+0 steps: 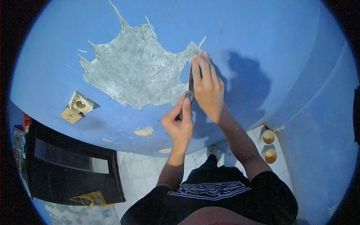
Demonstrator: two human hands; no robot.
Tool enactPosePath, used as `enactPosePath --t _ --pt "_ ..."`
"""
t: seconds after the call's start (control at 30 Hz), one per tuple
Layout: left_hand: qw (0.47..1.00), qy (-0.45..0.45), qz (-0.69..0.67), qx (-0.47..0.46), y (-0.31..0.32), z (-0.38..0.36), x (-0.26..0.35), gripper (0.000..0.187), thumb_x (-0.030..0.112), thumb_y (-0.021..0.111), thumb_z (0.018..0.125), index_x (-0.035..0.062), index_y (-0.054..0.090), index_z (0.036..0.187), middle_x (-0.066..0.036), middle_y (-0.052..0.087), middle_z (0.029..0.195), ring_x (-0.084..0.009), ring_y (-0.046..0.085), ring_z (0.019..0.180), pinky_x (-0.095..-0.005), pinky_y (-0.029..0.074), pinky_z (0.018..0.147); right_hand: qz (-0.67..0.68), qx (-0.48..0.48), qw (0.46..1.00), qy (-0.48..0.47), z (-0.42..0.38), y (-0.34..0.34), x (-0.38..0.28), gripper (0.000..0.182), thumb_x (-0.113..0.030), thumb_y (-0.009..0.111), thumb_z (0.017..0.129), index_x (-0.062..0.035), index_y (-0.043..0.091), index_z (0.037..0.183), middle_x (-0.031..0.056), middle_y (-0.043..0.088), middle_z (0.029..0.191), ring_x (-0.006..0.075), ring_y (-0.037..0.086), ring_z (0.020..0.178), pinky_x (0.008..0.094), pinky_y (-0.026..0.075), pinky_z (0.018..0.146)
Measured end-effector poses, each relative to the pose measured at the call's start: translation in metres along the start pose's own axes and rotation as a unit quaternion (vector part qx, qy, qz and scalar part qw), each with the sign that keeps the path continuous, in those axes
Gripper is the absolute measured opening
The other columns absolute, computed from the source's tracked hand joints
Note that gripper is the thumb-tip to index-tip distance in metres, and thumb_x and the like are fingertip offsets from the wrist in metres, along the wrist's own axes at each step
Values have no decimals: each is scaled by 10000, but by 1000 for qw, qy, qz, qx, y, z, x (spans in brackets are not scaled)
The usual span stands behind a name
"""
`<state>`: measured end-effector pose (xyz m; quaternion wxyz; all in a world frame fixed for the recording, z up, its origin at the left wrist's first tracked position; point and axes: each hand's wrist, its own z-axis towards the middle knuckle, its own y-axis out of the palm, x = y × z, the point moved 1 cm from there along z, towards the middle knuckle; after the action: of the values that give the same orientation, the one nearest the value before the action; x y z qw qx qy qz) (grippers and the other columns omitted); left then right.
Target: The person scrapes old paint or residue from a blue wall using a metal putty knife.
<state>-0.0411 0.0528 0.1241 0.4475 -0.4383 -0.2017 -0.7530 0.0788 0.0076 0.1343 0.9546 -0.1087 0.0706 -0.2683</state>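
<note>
This looks like a room in a home: blue wall (292, 41) before the hands (209, 88), white floor tiles (140, 168) (rather dusty) below them.

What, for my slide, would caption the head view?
Left hand, right hand and tool at a grey patch on blue wall.

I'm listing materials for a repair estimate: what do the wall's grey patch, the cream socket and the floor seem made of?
Grey patch: probably cement or plaster, matte and mottled, with blue paint ending raggedly around it.
Cream socket: likely moulded plastic, smooth, with crisp edges and a round recess.
Floor: pale, fairly smooth tile, probably ceramic, judging by the grid of joints.
</note>
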Motion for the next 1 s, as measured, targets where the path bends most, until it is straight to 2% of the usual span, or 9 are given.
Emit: enactPosePath --t 0.07,0.17,0.27,0.3,0.53,0.6,0.73,0.83,1.0 --pt "1000 1 15 -7 -1 13 5 242 97 665 916 -22 705 1124 24 579 641 -25 478 594 -199 389 538 -7 -6 999 37 15 -6 4 453 -33 612 807 66 540 1243 172 571 1243 325 566 1217 297 563 895" --pt "999 28 30 -23 1 21 4 274 131 694 897 -44 697 1108 3 632 670 -29 497 613 -211 405 547 -33 -2 999 40 21 -4 6 462 -37 612 807 78 532 1247 176 562 1248 341 563 1217 297 571 878" --pt "997 60 44 -12 -9 8 -4 225 105 667 926 -36 713 1095 -7 615 681 -53 524 611 -202 403 549 -31 -9 999 32 7 -2 -7 456 -42 612 809 81 533 1242 173 559 1237 347 560 1219 298 566 890" --pt "1000 19 7 -17 -14 3 -3 225 103 661 930 -39 711 1097 -11 623 685 -50 523 599 -201 396 536 -21 -21 999 28 4 -1 -11 454 -46 612 811 80 533 1240 173 557 1233 349 556 1223 301 560 904" --pt "998 -11 -46 -39 -5 10 5 250 78 633 935 -44 683 1147 -20 641 688 -49 532 598 -202 405 529 -4 -18 999 31 14 3 -4 476 -35 600 808 75 521 1264 184 541 1273 353 519 1268 333 528 966" --pt "984 -86 -123 -97 -13 6 8 256 61 624 933 -45 676 1159 -18 652 726 -55 546 601 -200 415 535 -15 -45 998 31 10 -1 -6 506 -37 596 806 73 501 1291 182 534 1280 334 518 1259 332 521 970" --pt "988 -63 -110 -90 -20 5 -2 258 45 610 933 -43 671 1167 -24 675 786 -59 560 620 -200 431 553 6 -43 998 45 4 -6 -22 538 -38 593 804 71 479 1318 188 517 1295 324 518 1236 333 514 968" --pt "997 2 -63 -46 -6 8 0 269 50 607 935 -26 670 1185 -32 691 819 -52 564 673 -211 462 604 -22 -72 996 47 6 -13 -21 533 -36 588 803 83 486 1312 200 509 1315 324 526 1209 341 513 961" --pt "998 -4 -52 -31 -10 -7 -5 282 98 623 934 -20 673 1186 -11 650 755 -43 503 660 -215 423 596 -15 -33 999 1 -10 -8 -25 563 -51 606 789 106 473 1313 207 536 1287 329 522 1222 360 489 989"
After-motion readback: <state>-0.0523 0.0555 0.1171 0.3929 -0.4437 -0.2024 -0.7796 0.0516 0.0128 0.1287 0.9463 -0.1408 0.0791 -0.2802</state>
